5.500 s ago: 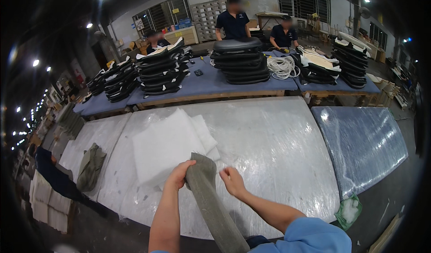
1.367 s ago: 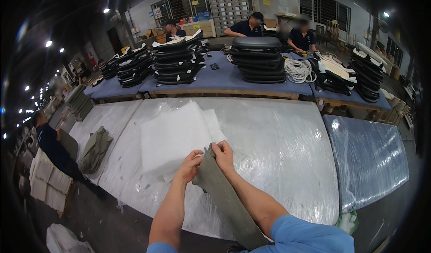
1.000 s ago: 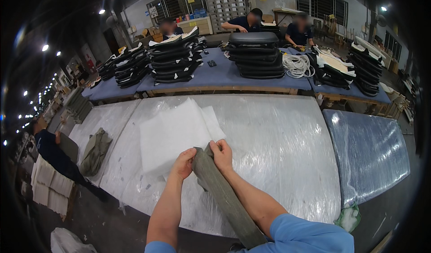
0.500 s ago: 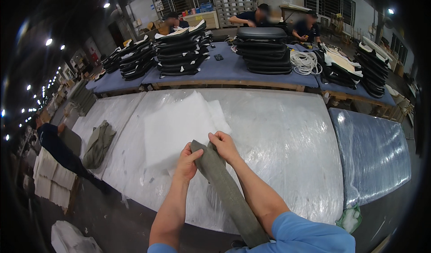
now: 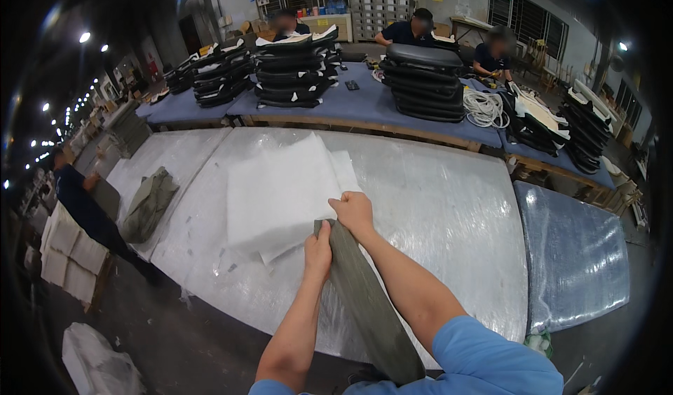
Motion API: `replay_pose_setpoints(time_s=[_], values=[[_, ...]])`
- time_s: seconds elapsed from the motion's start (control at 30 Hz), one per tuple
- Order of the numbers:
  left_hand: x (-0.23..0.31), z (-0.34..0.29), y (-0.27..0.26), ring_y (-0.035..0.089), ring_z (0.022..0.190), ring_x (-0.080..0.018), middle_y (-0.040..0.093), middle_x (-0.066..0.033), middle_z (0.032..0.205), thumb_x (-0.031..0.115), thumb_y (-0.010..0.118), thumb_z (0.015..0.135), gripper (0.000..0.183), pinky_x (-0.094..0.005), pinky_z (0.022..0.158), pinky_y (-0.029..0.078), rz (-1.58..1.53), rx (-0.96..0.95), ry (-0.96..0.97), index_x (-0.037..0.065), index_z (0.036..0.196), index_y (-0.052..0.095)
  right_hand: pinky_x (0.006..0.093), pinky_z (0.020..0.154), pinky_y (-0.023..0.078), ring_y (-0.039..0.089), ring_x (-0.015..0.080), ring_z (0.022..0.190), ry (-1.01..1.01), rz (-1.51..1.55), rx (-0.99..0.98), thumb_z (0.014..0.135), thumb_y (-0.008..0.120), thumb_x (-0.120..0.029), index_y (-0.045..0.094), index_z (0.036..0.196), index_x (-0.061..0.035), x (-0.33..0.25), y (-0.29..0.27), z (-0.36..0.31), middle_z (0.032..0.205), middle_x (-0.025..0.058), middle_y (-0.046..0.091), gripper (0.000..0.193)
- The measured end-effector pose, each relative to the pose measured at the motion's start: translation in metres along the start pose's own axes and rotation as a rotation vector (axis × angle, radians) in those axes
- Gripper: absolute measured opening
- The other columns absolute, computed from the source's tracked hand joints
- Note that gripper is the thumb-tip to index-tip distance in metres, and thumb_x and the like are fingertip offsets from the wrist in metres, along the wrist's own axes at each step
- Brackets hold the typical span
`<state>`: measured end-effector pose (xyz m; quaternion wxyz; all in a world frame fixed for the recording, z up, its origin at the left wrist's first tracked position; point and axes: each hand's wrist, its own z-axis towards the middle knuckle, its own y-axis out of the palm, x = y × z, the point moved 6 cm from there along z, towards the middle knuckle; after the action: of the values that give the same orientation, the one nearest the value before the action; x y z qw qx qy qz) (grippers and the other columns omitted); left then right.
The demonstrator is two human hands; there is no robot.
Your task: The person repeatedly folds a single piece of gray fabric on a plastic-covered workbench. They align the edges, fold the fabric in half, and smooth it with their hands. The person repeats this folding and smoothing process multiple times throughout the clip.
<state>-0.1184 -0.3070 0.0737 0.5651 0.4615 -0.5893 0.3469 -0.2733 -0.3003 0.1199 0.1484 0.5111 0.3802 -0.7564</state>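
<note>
A long grey-green fabric piece (image 5: 364, 300), folded or sleeve-like, slants from my body up to my hands above the plastic-covered table (image 5: 442, 206). My left hand (image 5: 319, 251) is closed on its far end, the thumb lying along the top of the cloth. Just beyond and to the right, my right hand (image 5: 352, 213) is curled into a fist at the fabric's upper edge; its fingertips are hidden, though it seems to grip the cloth. Right past both hands lies a stack of white, fluffy wadding sheets (image 5: 277, 192) on the table.
Crumpled grey-green cloth (image 5: 148, 206) lies at the left, near another person (image 5: 84, 199) standing there. A plastic-wrapped blue-grey panel (image 5: 578, 255) is at the right. Across the blue table (image 5: 357, 97) stand stacks of black padded pieces (image 5: 424, 83) and a white rope coil (image 5: 485, 107); several people work behind.
Both hands have shifted right with the fabric's end. My right hand has curled from a pinch into a fist. The view has tilted slightly, and the person at left stands more upright.
</note>
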Motion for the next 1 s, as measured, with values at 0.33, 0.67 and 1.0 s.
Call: replay_pose_setpoints(time_s=[0.33, 0.67, 1.0], values=[[0.001, 0.0, -0.005, 0.062, 0.078, -0.0204, 0.068, -0.0151, 0.081, 0.037, 0.055, 0.102, 0.05, -0.0388, 0.072, 0.049, 0.052, 0.08, 0.074, -0.009, 0.089, 0.068, 0.05, 0.07, 0.053, 0.067, 0.0425, 0.074, -0.017, -0.248, -0.116, 0.08, 0.068, -0.025, 0.071, 0.073, -0.0041, -0.006, 0.023, 0.009, 0.079, 0.0234, 0.07, 0.022], [-0.005, 0.034, -0.037, 0.064, 0.084, -0.0167, 0.071, -0.0084, 0.096, 0.054, 0.063, 0.101, 0.058, -0.034, 0.076, 0.051, 0.047, -0.209, -0.161, -0.004, 0.107, 0.07, 0.0465, 0.108, 0.045, 0.053, 0.0391, 0.133, 0.03, 0.298, -0.19, 0.087, 0.079, -0.045, 0.048, 0.146, -0.001, -0.01, -0.03, -0.065, 0.143, 0.0292, 0.052, 0.08], [-0.012, 0.051, 0.028, 0.067, 0.096, -0.0185, 0.072, -0.0094, 0.112, 0.049, 0.055, 0.104, 0.054, -0.0354, 0.083, 0.055, 0.12, -0.276, -0.197, 0.001, 0.123, 0.069, 0.0474, 0.101, 0.051, 0.063, 0.049, 0.12, 0.014, -0.175, -0.559, 0.076, 0.074, -0.027, 0.009, 0.16, 0.0008, -0.019, -0.028, -0.083, 0.126, 0.0408, 0.061, 0.11]])
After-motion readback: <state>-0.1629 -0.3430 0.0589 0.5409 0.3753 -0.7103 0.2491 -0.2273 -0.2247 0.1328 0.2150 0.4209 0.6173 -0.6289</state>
